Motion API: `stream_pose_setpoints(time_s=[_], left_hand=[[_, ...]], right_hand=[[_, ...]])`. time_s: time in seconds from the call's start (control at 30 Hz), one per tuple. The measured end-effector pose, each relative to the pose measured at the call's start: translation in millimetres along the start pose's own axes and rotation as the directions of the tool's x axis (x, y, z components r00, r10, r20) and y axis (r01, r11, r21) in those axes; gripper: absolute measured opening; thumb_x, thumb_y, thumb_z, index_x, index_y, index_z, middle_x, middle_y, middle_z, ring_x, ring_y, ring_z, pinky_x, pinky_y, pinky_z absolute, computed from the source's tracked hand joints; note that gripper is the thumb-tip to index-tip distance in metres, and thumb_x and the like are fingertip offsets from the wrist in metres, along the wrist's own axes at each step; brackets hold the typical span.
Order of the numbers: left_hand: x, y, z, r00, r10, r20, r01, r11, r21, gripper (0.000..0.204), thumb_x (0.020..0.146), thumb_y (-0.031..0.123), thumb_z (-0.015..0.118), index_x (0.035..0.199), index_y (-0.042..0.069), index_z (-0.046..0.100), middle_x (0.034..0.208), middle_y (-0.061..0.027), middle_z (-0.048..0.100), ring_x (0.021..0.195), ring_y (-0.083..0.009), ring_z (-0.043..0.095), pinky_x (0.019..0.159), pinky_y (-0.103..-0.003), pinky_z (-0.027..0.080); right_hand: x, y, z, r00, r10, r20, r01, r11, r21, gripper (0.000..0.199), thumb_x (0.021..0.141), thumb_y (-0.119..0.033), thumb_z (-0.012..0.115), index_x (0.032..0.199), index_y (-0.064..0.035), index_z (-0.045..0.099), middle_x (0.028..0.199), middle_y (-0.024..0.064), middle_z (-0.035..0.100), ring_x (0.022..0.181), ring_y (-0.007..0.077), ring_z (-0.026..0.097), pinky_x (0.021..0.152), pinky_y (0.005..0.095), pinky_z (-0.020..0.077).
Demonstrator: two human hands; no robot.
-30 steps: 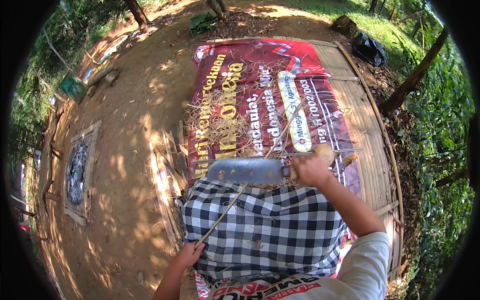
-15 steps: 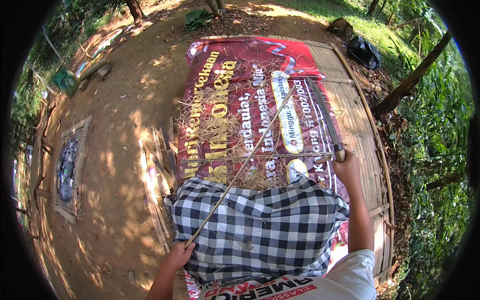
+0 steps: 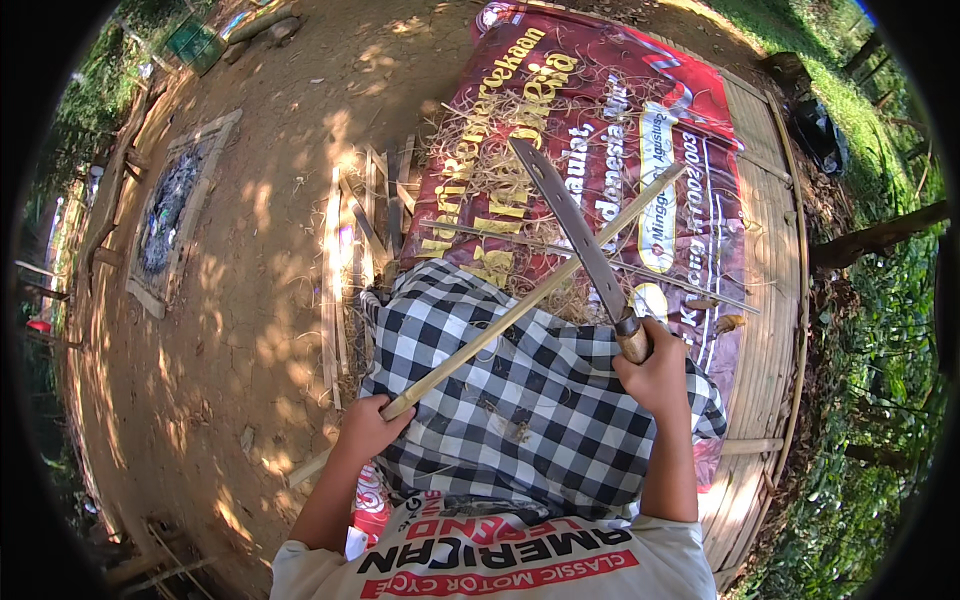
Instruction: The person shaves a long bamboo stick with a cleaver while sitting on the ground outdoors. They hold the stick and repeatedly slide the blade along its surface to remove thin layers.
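Observation:
My left hand [image 3: 375, 428] is closed around the lower end of a long split bamboo strip [image 3: 500, 322]. The strip slants up to the right, above a black-and-white checked cloth [image 3: 530, 400] spread over my lap. In my right hand [image 3: 655, 375] is the wooden handle of a machete [image 3: 572, 220], its dark blade pointing up and to the left. The blade crosses over the strip; whether the two touch I cannot tell. Beyond the cloth, another thin strip [image 3: 560, 247] lies across a dark red printed banner [image 3: 480, 180].
Curly bamboo shavings [image 3: 520, 120] litter the banner, which covers part of a bamboo-slat platform [image 3: 765, 300]. Several split bamboo pieces [image 3: 335, 270] lie along its left side. On the dirt ground farther left is a framed ash pit [image 3: 170, 210]. A black bag [image 3: 818, 135] sits at the far right.
My right hand has brought the machete left and closer, so its blade now crosses the bamboo strip. The strip now shows a broader face. The view has shifted, with the banner farther right.

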State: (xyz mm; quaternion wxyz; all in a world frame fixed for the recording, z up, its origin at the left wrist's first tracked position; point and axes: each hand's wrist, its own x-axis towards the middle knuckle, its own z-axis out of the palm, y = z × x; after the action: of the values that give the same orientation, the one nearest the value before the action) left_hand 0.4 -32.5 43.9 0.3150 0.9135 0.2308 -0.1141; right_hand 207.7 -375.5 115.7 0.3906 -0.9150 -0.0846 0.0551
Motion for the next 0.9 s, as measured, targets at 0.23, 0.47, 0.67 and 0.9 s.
stream_pose_setpoints(time_s=[0.23, 0.47, 0.67, 0.9], left_hand=[[-2.4, -12.6, 8.9, 0.996, -0.057, -0.072, 0.067, 0.986, 0.152, 0.055, 0.076, 0.052, 0.072, 0.064, -0.002, 0.065, 0.059, -0.0224, 0.059, 0.06, -0.041, 0.062, 0.057, -0.046, 0.05], [10.8, -25.0, 5.6, 0.988, -0.102, 0.116, 0.109, 0.992, -0.059, 0.054, 0.077, 0.049, 0.072, 0.074, -0.005, 0.066, 0.062, -0.0224, 0.061, 0.062, -0.0399, 0.062, 0.059, -0.043, 0.049], [37.2, -64.3, 10.5, 0.948, -0.032, 0.315, 0.116, 0.961, -0.251, 0.063, 0.078, 0.054, 0.071, 0.084, -0.009, 0.065, 0.07, -0.019, 0.065, 0.066, -0.0288, 0.064, 0.064, -0.038, 0.049], [50.7, -75.3, 11.8, 0.888, -0.154, 0.433, 0.217, 0.971, -0.1, 0.072, 0.074, 0.059, 0.072, 0.085, -0.012, 0.065, 0.074, -0.0202, 0.066, 0.069, -0.0263, 0.064, 0.065, -0.036, 0.049]], right_hand=[[2.3, 1.3, 16.2, 0.975, -0.115, 0.188, 0.086, 0.984, 0.154, 0.025, 0.07, -0.008, 0.066, 0.091, 0.0037, 0.058, 0.066, 0.0078, 0.055, 0.058, 0.0137, 0.048, 0.054, 0.0304, 0.0414], [5.2, 9.5, 9.8, 0.927, 0.046, 0.372, -0.307, 0.662, 0.684, 0.03, 0.07, -0.005, 0.061, 0.097, 0.0052, 0.054, 0.071, 0.0089, 0.056, 0.057, 0.0156, 0.054, 0.053, 0.029, 0.0445], [-9.1, 20.0, 44.8, 0.871, 0.131, 0.474, -0.491, 0.167, 0.855, 0.032, 0.081, -0.007, 0.066, 0.106, -0.0006, 0.047, 0.066, 0.0071, 0.047, 0.049, 0.0168, 0.049, 0.048, 0.0328, 0.0443], [-51.6, 15.3, 70.3, 0.733, 0.078, 0.676, -0.642, 0.408, 0.649, 0.027, 0.078, 0.005, 0.066, 0.1, 0.0023, 0.052, 0.068, 0.009, 0.057, 0.054, 0.0178, 0.058, 0.053, 0.0327, 0.0481]])
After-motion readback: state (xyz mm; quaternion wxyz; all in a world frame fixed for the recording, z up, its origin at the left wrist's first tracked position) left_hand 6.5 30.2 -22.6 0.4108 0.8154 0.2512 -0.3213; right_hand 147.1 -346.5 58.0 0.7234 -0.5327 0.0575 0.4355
